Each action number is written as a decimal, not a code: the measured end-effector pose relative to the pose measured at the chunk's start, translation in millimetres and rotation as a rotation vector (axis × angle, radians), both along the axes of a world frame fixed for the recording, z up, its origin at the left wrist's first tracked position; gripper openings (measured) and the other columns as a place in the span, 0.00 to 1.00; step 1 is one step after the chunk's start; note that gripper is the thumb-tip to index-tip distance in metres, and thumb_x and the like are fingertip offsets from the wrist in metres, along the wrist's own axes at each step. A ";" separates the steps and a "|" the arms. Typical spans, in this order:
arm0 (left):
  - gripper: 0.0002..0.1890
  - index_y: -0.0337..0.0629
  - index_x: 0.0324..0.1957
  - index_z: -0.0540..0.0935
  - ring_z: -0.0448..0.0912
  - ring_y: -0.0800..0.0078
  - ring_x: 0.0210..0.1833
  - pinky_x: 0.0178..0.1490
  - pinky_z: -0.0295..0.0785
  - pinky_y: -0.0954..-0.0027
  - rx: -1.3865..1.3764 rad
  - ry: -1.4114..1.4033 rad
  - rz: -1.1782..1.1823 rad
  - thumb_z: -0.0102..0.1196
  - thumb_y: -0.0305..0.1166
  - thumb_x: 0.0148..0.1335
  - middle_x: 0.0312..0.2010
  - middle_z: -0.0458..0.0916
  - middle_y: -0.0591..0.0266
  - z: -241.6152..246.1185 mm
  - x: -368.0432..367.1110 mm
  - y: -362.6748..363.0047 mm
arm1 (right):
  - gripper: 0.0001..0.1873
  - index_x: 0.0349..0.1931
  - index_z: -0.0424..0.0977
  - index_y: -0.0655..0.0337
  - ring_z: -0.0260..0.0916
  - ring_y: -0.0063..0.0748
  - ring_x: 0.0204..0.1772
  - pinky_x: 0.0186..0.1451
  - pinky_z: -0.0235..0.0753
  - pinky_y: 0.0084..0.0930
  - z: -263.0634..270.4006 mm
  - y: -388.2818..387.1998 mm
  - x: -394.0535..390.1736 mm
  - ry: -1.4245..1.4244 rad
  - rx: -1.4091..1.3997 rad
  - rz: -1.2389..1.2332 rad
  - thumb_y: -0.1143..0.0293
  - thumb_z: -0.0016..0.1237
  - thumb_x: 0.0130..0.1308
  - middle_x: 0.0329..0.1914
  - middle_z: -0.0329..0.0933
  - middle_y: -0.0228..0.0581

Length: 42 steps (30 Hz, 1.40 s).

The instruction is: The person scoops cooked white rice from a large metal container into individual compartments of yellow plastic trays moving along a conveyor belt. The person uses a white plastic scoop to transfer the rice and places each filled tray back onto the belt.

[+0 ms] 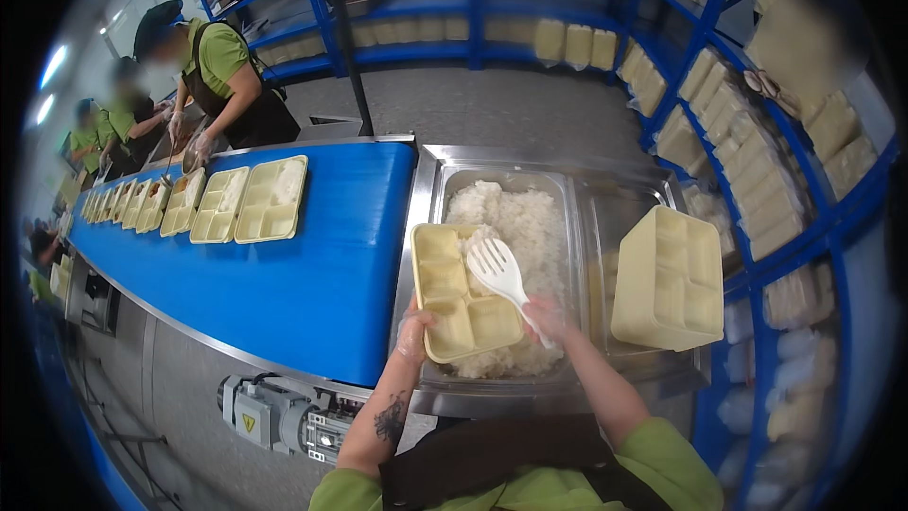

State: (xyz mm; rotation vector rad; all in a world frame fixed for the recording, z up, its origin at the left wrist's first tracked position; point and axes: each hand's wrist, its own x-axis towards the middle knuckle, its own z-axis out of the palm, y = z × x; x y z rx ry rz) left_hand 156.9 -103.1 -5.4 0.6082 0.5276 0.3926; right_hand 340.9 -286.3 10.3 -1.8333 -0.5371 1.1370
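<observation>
My left hand (416,332) grips the left edge of a pale yellow compartment tray (448,309), held tilted above a steel pan (576,255) of cooked white rice (528,216). In my right hand (550,319) is a white slotted plastic serving spoon (499,271). Its head lies over the tray's upper right compartment, where some rice (477,245) shows, partly hidden by the spoon. Both hands wear clear thin gloves. To the right of the pan stands a tall nested stack of the same trays (663,284), resting on a steel surface.
On my left runs a blue conveyor belt (319,298) carrying a row of trays (272,200), the nearest with rice. A co-worker (227,78) leans over its far side; others stand beyond. A geared motor (273,411) hangs below the belt. Blue shelving (709,28) holds bagged tray stacks (752,170).
</observation>
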 end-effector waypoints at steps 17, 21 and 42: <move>0.40 0.40 0.58 0.63 0.74 0.65 0.43 0.43 0.71 0.73 0.258 0.098 0.084 0.38 0.17 0.33 0.44 0.74 0.57 15.4 -14.3 -6.8 | 0.18 0.54 0.65 0.56 0.61 0.22 0.13 0.16 0.65 0.20 28.5 13.1 -15.9 -0.129 0.018 -0.004 0.64 0.36 0.65 0.15 0.66 0.34; 0.39 0.41 0.59 0.63 0.73 0.64 0.45 0.46 0.70 0.72 0.105 0.022 0.060 0.38 0.16 0.35 0.46 0.73 0.56 16.8 -24.4 -1.5 | 0.16 0.48 0.68 0.60 0.62 0.22 0.14 0.16 0.65 0.21 27.4 5.1 -23.5 -0.018 -0.028 -0.090 0.64 0.37 0.63 0.16 0.67 0.33; 0.39 0.39 0.59 0.62 0.74 0.64 0.41 0.42 0.72 0.72 0.149 0.043 0.123 0.38 0.18 0.34 0.45 0.73 0.54 8.7 -57.2 8.0 | 0.16 0.47 0.70 0.61 0.64 0.21 0.17 0.19 0.67 0.20 42.9 22.8 -27.3 0.037 -0.014 0.108 0.64 0.37 0.64 0.18 0.67 0.32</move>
